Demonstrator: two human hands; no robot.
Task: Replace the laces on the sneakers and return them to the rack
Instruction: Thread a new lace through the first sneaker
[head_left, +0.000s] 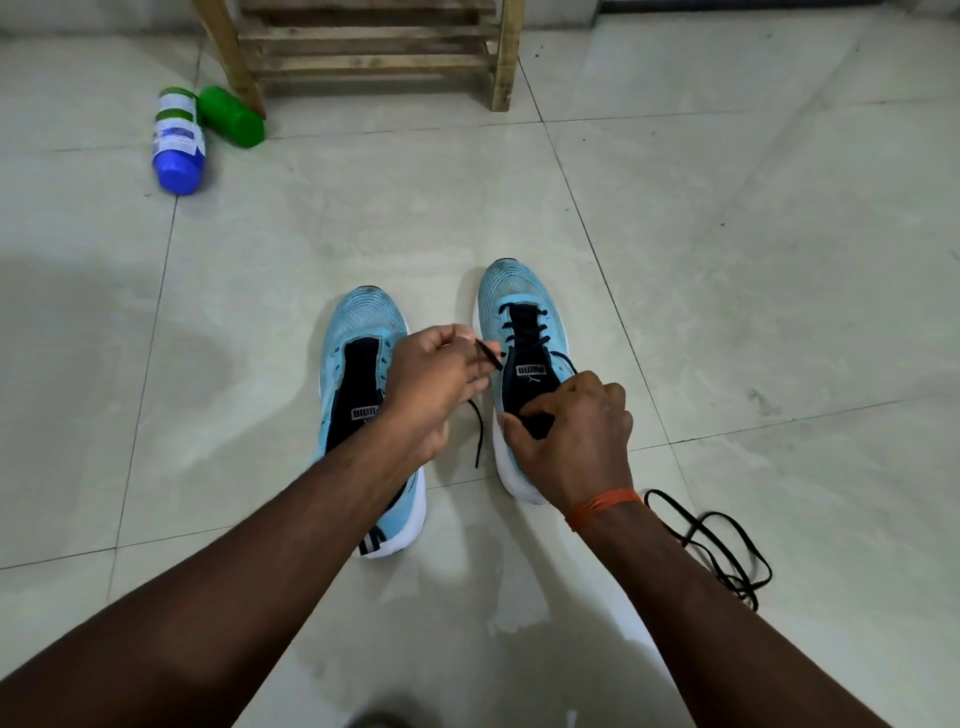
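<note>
Lacing step: right sneaker (519, 291), on the floor, is half laced. The lace (491, 356) is pinched by left hand (436, 384); the sneaker is gripped by right hand (571, 436). Next eyelet likely to be threaded; left sneaker (358, 322) unlaced.

Rack (363, 52): only lower slats and legs in frame, top cut by the far edge. Left shoe (358, 332): heel and right side hidden behind the left forearm (260, 571) and left hand (436, 384). Right shoe (519, 291): heel end under the right hand (571, 436) gripping it. Lace (478, 431): stretch inside the left hand's pinch not visible. Loose lace (727, 545): left part runs behind the right forearm (701, 597). Bottle (178, 140) label text too small to read. Dark blur (379, 719) at near edge, can't identify.
</note>
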